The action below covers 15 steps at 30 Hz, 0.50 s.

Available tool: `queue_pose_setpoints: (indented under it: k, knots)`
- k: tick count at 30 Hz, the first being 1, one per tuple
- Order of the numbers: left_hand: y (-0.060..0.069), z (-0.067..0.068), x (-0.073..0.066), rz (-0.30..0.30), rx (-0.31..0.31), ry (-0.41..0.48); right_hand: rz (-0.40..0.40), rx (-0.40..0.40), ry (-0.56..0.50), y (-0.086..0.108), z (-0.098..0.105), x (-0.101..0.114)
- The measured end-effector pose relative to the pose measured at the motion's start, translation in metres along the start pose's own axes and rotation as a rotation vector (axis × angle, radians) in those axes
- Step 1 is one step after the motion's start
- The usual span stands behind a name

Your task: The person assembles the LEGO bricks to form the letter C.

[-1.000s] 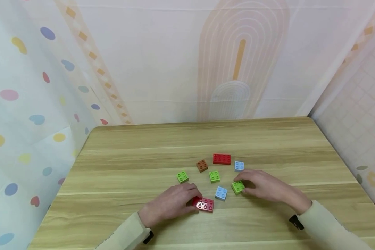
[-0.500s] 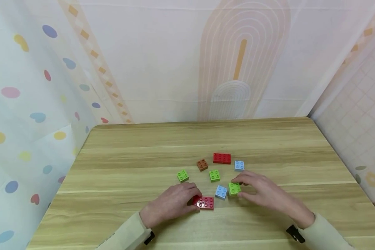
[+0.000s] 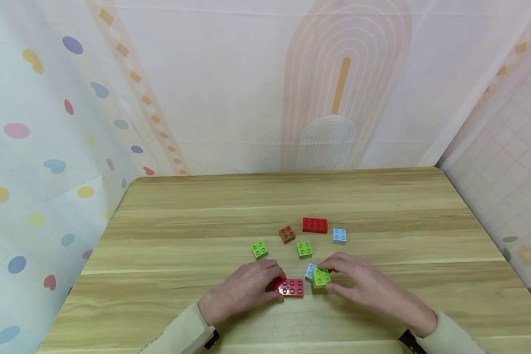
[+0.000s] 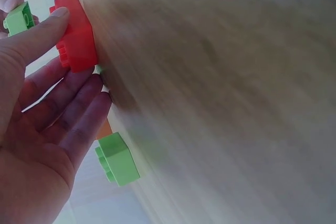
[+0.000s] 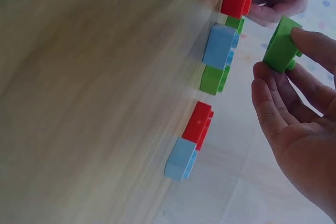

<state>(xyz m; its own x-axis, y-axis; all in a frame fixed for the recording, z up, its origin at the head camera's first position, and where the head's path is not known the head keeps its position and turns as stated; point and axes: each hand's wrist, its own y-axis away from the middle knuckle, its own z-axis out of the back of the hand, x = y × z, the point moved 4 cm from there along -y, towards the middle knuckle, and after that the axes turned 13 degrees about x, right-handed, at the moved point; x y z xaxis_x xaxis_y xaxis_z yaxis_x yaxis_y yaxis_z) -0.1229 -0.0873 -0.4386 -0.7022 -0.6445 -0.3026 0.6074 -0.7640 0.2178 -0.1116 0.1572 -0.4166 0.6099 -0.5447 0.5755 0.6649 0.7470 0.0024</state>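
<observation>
My left hand (image 3: 246, 287) grips the left end of a red eight-stud toy brick (image 3: 293, 288) lying on the table, thumb on the near side and fingers on the far side. In the left wrist view the thumb presses this red brick (image 4: 79, 35). Pinched between the thumb and fingers of my right hand (image 3: 365, 285) is a green four-stud brick (image 3: 321, 279). The right wrist view shows that green brick (image 5: 282, 45) raised off the table, its hollow underside partly visible. In the head view it partly covers a light blue brick (image 3: 309, 272), just right of the red one.
Farther back on the wooden table (image 3: 181, 206) lie a brown brick (image 3: 286, 234), a second red brick (image 3: 315, 225) and another light blue brick (image 3: 339, 236). Two more green bricks, one left (image 3: 259, 250) and one central (image 3: 304, 250), sit beyond my hands. A patterned curtain (image 3: 230, 88) stands behind the table.
My right hand has lifted the green brick and carried it left, toward the red brick, over the edge of the light blue one. My left hand stays on the red brick.
</observation>
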Motion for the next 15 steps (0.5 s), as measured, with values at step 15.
queue_pose_setpoints:
  k: [15]
  knots:
    - [0.0, 0.0, 0.001, 0.001, -0.022, 0.007, -0.028, 0.083, -0.004, -0.018, -0.015, 0.012]
